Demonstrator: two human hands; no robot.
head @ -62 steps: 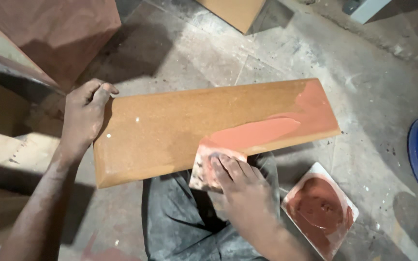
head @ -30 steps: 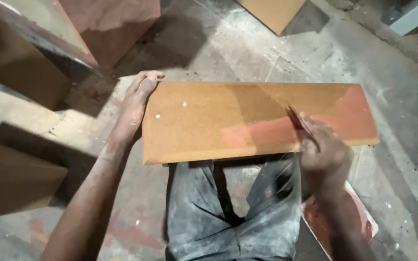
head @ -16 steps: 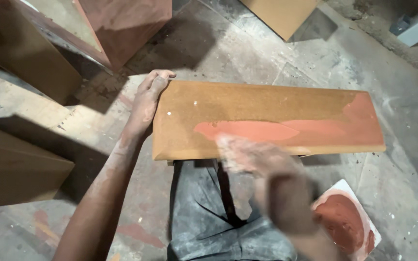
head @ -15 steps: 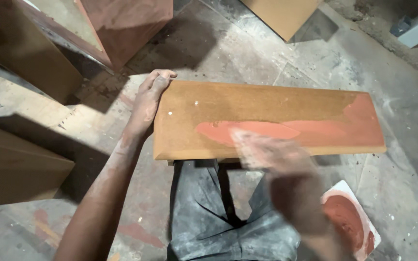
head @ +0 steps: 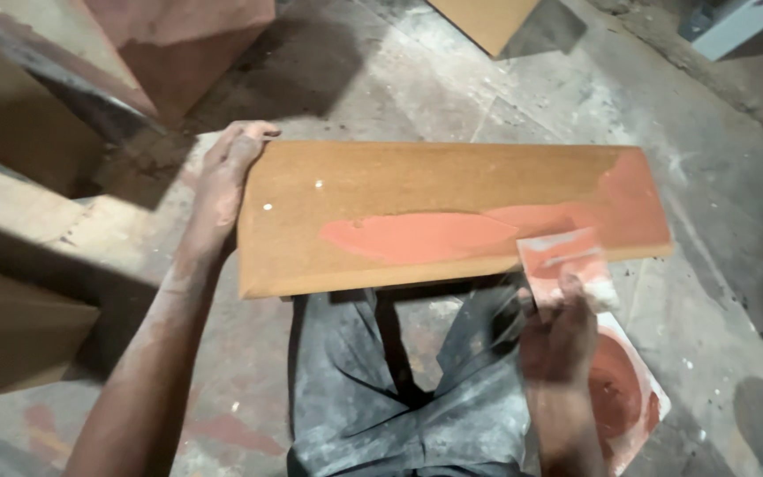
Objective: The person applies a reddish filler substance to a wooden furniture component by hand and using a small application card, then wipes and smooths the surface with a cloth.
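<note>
Gripping a scraper [head: 562, 261], right fingers [head: 567, 296] touch board [head: 417, 185] edge.

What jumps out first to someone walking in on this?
The long brown board across the person's lap, smeared with reddish-orange paste along its middle and right end. The right hand holds a flat scraper at its near edge, while the left hand steadies its left end.

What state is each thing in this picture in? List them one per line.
Board: lying flat across the lap, partly coated with reddish filler.
Scraper: smeared red, held at the board's near edge.
Tile: on the floor, carrying reddish paste.
Left hand: steadying the board's left end.
Right hand: gripping the scraper.
</note>
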